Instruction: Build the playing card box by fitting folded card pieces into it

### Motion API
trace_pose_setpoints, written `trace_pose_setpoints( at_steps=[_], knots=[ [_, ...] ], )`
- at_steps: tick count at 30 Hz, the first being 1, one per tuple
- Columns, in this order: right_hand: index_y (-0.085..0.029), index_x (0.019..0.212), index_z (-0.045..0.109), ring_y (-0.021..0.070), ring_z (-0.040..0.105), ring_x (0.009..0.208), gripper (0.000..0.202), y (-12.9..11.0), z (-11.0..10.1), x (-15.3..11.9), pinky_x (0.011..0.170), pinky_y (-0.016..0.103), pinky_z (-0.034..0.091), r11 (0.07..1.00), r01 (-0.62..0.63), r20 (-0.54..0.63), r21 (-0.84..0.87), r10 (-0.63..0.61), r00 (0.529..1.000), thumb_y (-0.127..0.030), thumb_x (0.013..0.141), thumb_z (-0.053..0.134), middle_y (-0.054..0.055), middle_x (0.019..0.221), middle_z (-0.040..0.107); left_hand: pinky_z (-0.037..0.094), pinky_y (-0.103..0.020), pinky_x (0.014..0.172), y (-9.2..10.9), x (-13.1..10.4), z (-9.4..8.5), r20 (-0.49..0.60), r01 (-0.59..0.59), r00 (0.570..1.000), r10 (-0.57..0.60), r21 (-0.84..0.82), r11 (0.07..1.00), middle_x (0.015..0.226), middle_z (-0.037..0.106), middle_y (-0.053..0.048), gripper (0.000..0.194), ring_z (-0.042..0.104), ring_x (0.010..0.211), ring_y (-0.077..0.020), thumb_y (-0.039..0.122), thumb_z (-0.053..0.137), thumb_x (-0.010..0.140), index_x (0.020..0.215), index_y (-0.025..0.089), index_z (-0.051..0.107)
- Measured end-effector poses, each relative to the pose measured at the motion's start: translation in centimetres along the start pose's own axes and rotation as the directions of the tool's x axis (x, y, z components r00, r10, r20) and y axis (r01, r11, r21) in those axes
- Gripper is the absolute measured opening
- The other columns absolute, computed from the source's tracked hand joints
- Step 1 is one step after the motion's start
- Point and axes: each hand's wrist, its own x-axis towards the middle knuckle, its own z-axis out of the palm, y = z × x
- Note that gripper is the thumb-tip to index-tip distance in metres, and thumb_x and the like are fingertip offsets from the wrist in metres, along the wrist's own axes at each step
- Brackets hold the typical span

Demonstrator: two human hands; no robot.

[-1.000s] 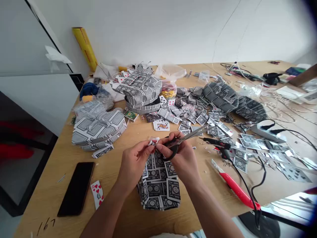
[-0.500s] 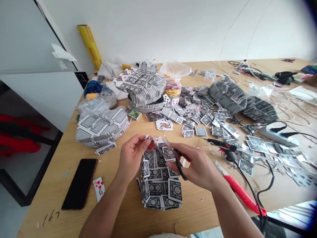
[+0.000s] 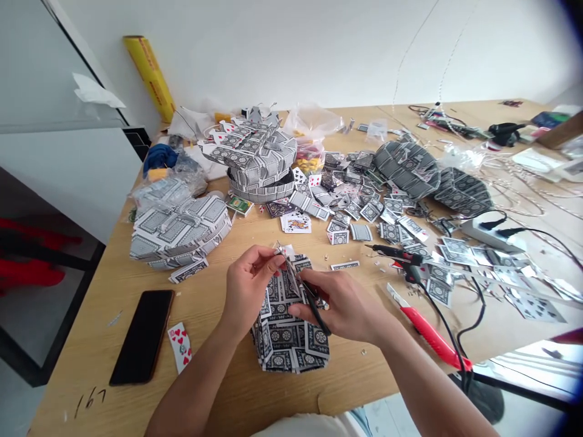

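In my right hand (image 3: 344, 303) is a pair of scissors (image 3: 314, 306) with dark handles, its blades pointing up and left. My left hand (image 3: 248, 285) pinches a small piece of playing card between thumb and fingertips, right at the blades; its outline is partly hidden. Below both hands stands a box-like form (image 3: 289, 340) covered in dark patterned card backs, its far part covered by my fingers and the scissors. A narrow card strip (image 3: 345, 265) lies on the wood beyond my right hand.
A black phone (image 3: 142, 337) and a ten of hearts (image 3: 181, 347) lie at left. Card-covered forms (image 3: 182, 230) stand behind. At right are a glue gun (image 3: 394, 255), a red-handled cutter (image 3: 430, 334), a power strip (image 3: 492, 235) and scattered cards (image 3: 371, 211).
The scissors and my right hand have moved left, closer to my left hand, and the blades now reach its fingertips. A card strip shows on the table beyond. The view has shifted slightly.
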Motion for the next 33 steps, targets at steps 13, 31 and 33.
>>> trace_pose_setpoints(
  at_steps=[13, 31, 33],
  knots=[
    [-0.022, 0.075, 0.043, 0.0158, 0.048, 0.055, 0.053, -0.2, 2.4, 0.3, 0.054, 0.026, 0.026, 0.992, -0.114, -0.052, -0.057, 0.111, 0.992, -0.074, 0.085, 0.043, 0.002, 0.063, 0.057, 0.045, -0.021, 0.062, -1.3, -1.3, 1.9, -0.062, -0.054, 0.996, 0.07, 0.225, 0.973, 0.074, 0.066, 0.002, 0.025, 0.061, 0.066, -0.0116, 0.043, 0.058, 0.09, 0.08, 0.02, 0.057],
    [-0.021, 0.085, 0.048, 0.0164, 0.045, 0.057, 0.066, -0.7, 3.4, 0.3, 0.058, 0.027, 0.029, 0.966, -0.245, -0.028, 0.079, 0.248, 0.968, -0.084, 0.081, 0.027, 0.005, 0.069, 0.058, 0.047, -0.019, 0.06, -1.4, -1.0, 2.2, -0.042, 0.01, 0.999, -0.005, 0.106, 0.994, 0.071, 0.064, 0.003, 0.025, 0.06, 0.063, -0.0102, 0.041, 0.06, 0.088, 0.077, 0.02, 0.054],
    [-0.022, 0.081, 0.046, 0.0151, 0.041, 0.055, 0.066, -0.5, 3.5, 0.3, 0.057, 0.027, 0.027, 0.963, -0.26, -0.029, 0.072, 0.263, 0.964, -0.085, 0.08, 0.027, 0.003, 0.066, 0.055, 0.047, -0.019, 0.061, -1.7, -0.8, 2.2, -0.032, 0.007, 0.999, -0.003, 0.109, 0.994, 0.072, 0.064, 0.003, 0.024, 0.06, 0.063, -0.0103, 0.041, 0.06, 0.089, 0.078, 0.02, 0.055]
  ],
)
